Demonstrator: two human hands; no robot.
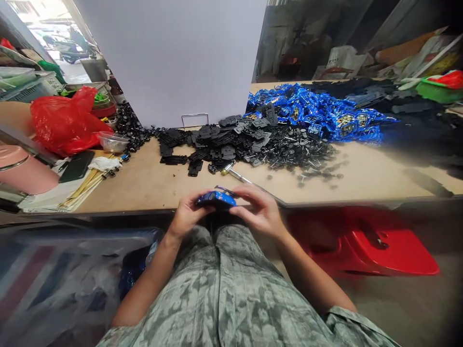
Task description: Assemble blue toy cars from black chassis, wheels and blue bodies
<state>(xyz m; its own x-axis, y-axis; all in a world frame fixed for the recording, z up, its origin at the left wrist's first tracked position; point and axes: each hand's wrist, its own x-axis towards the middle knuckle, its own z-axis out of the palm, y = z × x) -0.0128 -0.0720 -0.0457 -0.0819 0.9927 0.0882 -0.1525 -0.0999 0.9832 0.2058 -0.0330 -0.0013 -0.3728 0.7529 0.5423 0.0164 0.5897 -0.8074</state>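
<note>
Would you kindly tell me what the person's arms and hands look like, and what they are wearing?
The left hand and right hand are bare, without gloves. The forearms are uncovered, up to a loose, mottled grey-green short sleeve.

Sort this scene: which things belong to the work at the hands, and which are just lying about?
At work: left hand, right hand, blue toy car they hold, black car chassis parts, wheel-and-axle sets, shiny blue packets, small hammer.
Lying about: red plastic bag, black phone, pink container, red plastic stool.
</note>
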